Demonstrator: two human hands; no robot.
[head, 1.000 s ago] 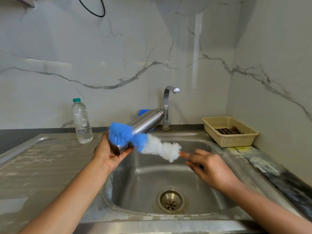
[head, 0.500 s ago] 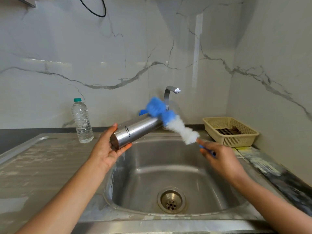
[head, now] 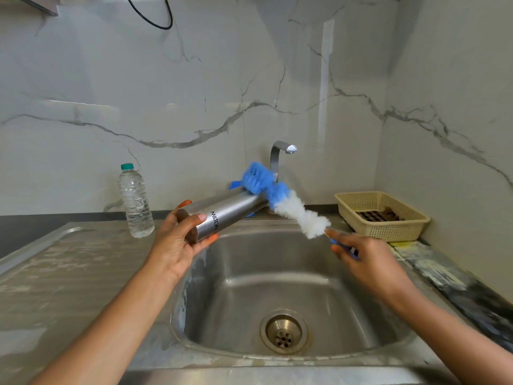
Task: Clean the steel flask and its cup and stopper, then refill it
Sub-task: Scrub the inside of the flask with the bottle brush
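My left hand [head: 177, 245] grips the base end of the steel flask [head: 227, 213], which lies tilted over the sink with its far end pointing toward the tap. My right hand [head: 361, 259] holds the blue handle of a bottle brush [head: 277, 198]. The brush's blue bristle head rests against the flask's far upper end, and its white fluffy part runs down toward my right fingers. The flask's mouth is hidden behind the brush. A small blue item shows just behind the flask; I cannot tell what it is.
A steel sink [head: 277, 276] with a drain [head: 283, 332] lies below my hands, and the tap [head: 280, 157] stands behind the brush. A clear water bottle with a green cap [head: 135, 201] stands at the left. A beige basket [head: 380, 215] sits at the right corner.
The brush moved from the flask's near end up to its far end by the tap. My right hand shifted rightward and up. The flask stayed tilted in my left hand.
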